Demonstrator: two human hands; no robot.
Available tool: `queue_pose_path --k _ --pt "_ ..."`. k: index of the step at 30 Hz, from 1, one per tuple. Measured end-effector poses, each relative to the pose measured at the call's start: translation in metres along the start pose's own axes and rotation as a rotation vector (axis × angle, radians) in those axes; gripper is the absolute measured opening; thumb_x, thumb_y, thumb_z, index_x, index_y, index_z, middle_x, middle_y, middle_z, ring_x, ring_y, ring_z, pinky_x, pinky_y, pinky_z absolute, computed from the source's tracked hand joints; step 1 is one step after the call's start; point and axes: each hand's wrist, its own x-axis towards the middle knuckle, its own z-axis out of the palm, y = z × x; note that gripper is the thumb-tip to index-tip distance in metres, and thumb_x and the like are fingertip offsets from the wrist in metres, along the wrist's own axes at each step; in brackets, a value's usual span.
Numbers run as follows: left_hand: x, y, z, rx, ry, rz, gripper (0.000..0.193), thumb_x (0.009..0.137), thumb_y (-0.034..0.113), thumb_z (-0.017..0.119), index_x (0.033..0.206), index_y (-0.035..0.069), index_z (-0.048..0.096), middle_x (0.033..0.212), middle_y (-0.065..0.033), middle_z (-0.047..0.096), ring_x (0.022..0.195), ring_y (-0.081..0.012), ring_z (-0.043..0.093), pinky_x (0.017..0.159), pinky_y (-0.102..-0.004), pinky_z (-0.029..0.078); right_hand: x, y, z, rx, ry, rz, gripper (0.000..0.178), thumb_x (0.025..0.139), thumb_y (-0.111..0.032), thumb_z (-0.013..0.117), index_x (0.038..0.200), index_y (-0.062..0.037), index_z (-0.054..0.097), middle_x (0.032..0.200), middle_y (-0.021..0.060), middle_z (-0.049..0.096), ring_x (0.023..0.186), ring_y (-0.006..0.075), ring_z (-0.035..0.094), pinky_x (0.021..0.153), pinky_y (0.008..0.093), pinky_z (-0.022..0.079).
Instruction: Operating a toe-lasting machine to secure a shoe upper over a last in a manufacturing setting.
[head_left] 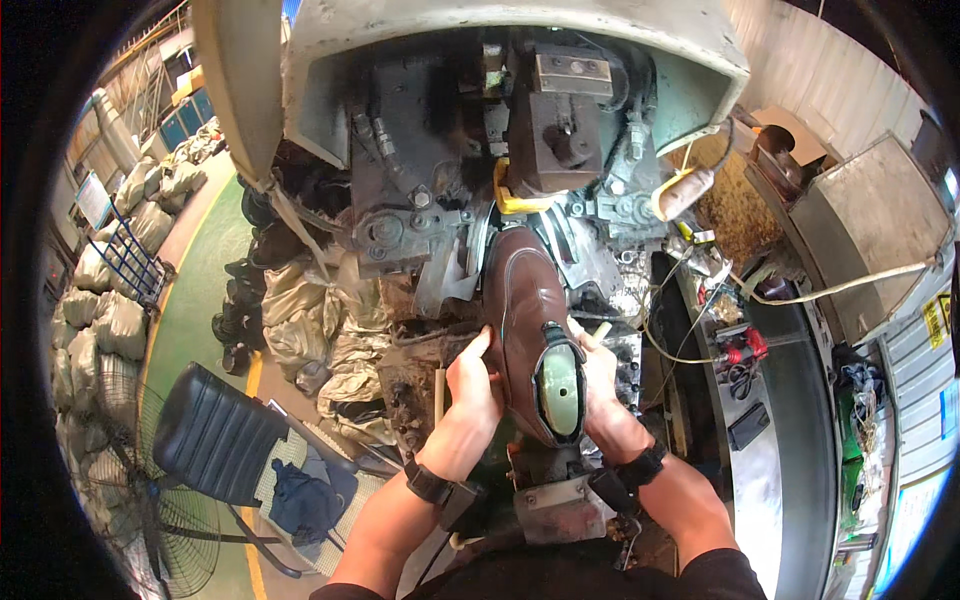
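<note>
A brown leather shoe upper (520,285) is stretched over a pale green last (563,388), which shows through the opening at the heel end nearest me. Its toe points away from me, between the metal plates of a dark machine (565,140) and just under a yellow part (518,203). My left hand (474,388) grips the left side of the shoe toward the heel, thumb along the leather. On the opposite side, my right hand (600,378) is closed around the heel area. Some fingers of both hands are hidden behind the shoe.
A black padded chair (215,435) with dark cloth on its seat stands left, beside a fan (165,530). Crumpled pale sacks (300,320) lie near the machine. At right, a bench (755,490) carries a red tool (742,345), scissors and a dark flat device; a hanging cable (830,297) crosses above.
</note>
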Motion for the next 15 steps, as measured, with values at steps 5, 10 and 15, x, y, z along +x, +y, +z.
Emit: queue_pose_path --k 5,10,15 --pt "0.017 0.003 0.005 -0.043 0.054 -0.045 0.031 0.101 0.029 0.061 0.114 0.002 0.07 0.11 -0.0135 0.074 0.094 -0.028 0.072 0.086 -0.0402 0.057 0.031 0.018 -0.016 0.035 -0.036 -0.031 0.038 0.101 -0.02 0.069 0.133 -0.0011 0.064 0.108 0.0041 0.073 0.084 0.0099 0.068 0.074 0.0246 0.057" --pt "0.03 -0.006 -0.005 -0.067 0.11 -0.033 0.028 0.1 0.025 0.062 0.111 0.0 0.069 0.106 -0.0146 0.074 0.091 -0.029 0.072 0.084 -0.0413 0.059 0.034 0.022 -0.015 0.065 -0.032 -0.044 0.038 0.1 -0.014 0.07 0.133 0.0019 0.062 0.111 0.0065 0.072 0.087 0.0105 0.068 0.076 0.0246 0.057" --pt "0.06 -0.026 -0.023 -0.124 -0.013 0.02 0.038 0.105 0.032 0.052 0.124 0.002 0.067 0.122 -0.0131 0.071 0.108 -0.0262 0.067 0.096 -0.0386 0.053 0.051 0.036 -0.019 0.177 -0.094 -0.053 0.038 0.101 -0.009 0.067 0.136 0.0009 0.058 0.116 0.0076 0.071 0.093 0.0122 0.07 0.08 0.0259 0.058"
